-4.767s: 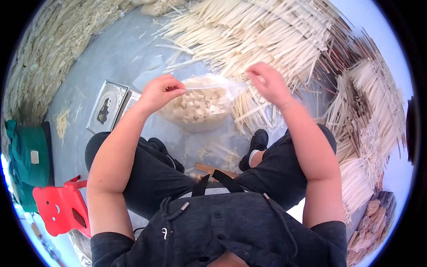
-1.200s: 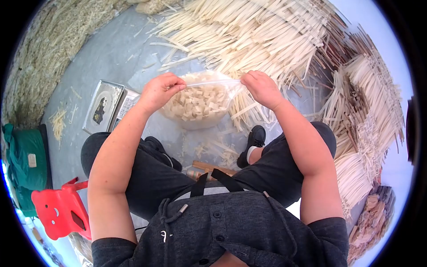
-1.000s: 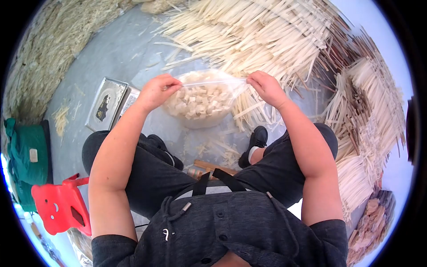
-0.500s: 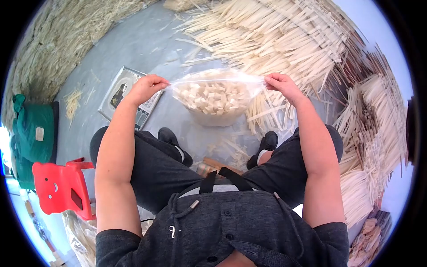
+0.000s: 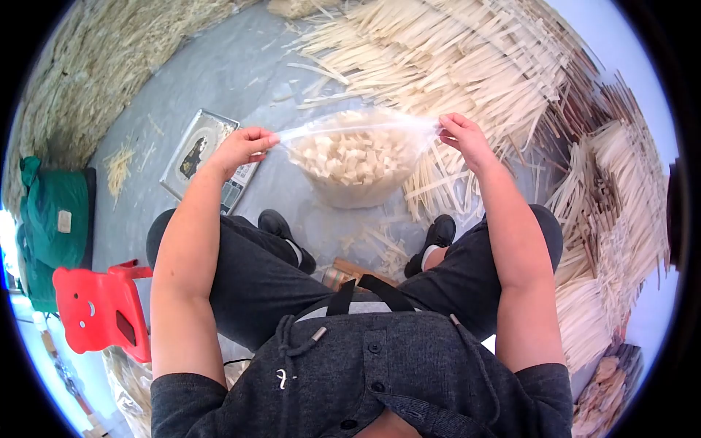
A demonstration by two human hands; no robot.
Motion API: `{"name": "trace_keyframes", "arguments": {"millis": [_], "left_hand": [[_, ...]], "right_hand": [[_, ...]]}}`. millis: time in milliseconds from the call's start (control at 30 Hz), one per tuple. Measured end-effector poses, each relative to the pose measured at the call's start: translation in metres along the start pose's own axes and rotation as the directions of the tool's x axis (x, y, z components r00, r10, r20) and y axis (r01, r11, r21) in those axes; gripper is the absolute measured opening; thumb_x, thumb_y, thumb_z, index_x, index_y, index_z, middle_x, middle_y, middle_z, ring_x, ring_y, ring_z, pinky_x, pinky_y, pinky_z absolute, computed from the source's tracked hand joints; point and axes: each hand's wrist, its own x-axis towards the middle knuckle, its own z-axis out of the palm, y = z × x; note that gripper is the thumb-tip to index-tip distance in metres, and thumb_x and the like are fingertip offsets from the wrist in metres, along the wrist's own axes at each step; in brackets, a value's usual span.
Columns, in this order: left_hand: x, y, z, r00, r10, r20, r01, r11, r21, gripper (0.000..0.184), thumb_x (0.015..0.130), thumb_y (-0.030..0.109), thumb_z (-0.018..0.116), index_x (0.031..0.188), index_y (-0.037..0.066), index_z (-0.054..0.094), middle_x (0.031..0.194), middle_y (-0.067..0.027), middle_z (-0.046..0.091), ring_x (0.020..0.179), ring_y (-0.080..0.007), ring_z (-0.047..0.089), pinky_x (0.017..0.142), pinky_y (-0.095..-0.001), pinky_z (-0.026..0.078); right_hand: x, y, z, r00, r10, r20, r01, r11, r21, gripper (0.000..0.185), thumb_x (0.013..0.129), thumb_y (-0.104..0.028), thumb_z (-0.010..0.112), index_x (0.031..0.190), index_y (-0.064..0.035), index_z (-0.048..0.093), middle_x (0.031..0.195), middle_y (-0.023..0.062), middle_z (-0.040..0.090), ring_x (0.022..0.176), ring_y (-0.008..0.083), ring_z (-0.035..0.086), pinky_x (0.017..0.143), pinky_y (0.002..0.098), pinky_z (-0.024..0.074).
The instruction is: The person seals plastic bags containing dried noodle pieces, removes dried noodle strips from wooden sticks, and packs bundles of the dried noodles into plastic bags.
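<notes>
A clear plastic bag [image 5: 350, 191] stands on the grey floor between my feet, filled with short pale flat pieces [image 5: 355, 157]. Its top edge is stretched sideways between my two hands. My left hand [image 5: 244, 148] pinches the left corner of that edge between thumb and fingers. At the opposite corner, my right hand [image 5: 465, 139] grips the plastic in the same way. Beside my left hand, a metal-framed scale [image 5: 197, 157] lies on the floor, partly covered by my hand and forearm.
Long pale strips [image 5: 453, 58] lie heaped across the back and right. A tall fibrous pile [image 5: 87, 80] lines the back left. At the left are a red chair [image 5: 95, 310] and a green bag [image 5: 58, 219]. A wooden piece [image 5: 354, 269] lies near my feet.
Both hands still hold the bag's top corners. My right hand has shifted slightly up and right, and the left hand's fingers have spread a little. The bag's top edge has tilted slightly.
</notes>
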Motion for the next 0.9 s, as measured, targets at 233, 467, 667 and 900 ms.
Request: {"name": "trace_keyframes", "arguments": {"millis": [233,467,667,900], "left_hand": [[0.006,-0.013,0.009,0.999,-0.033,-0.029,0.022,0.948,-0.318,0.019,0.09,0.031,0.065,0.099,0.013,0.063,0.097,0.005,0.06,0.096,-0.0078,0.054,0.09,-0.0294,0.046],[0.005,0.009,0.005,0.922,0.326,-0.211,-0.388,0.781,-0.49,0.012,0.094,0.02,0.059,0.098,0.009,0.06,0.096,-0.0004,0.062,0.093,-0.0117,0.058,0.091,-0.032,0.049],[0.007,0.015,0.0,0.926,0.303,-0.228,-0.375,0.652,-0.659,0.014,0.094,0.022,0.059,0.096,0.008,0.061,0.095,-0.0027,0.064,0.094,-0.013,0.06,0.088,-0.0332,0.05],[0.015,0.015,-0.006,0.96,0.211,-0.183,-0.277,0.788,-0.55,0.013,0.094,0.022,0.06,0.097,0.01,0.061,0.093,0.0006,0.063,0.091,-0.0098,0.059,0.085,-0.0284,0.049]], "right_hand": [[0.007,0.009,0.012,0.994,-0.035,-0.107,0.052,0.986,0.158,0.015,0.093,-0.024,0.06,0.09,-0.0098,0.063,0.087,-0.0001,0.065,0.08,0.01,0.061,0.078,0.0261,0.0491],[-0.003,-0.027,0.028,0.906,-0.382,-0.182,0.403,0.91,0.097,0.016,0.095,-0.017,0.057,0.091,-0.0018,0.061,0.084,0.0075,0.066,0.074,0.0149,0.066,0.072,0.0283,0.0546],[-0.006,-0.039,0.025,0.953,-0.247,-0.176,0.283,0.933,0.222,0.017,0.094,-0.018,0.059,0.093,-0.0017,0.063,0.081,0.007,0.066,0.069,0.0131,0.063,0.067,0.026,0.0531],[0.006,-0.024,0.029,0.929,-0.332,-0.164,0.343,0.939,0.04,0.016,0.092,-0.017,0.061,0.087,-0.0019,0.065,0.076,0.0028,0.063,0.067,0.0099,0.058,0.064,0.0236,0.0487]]}}
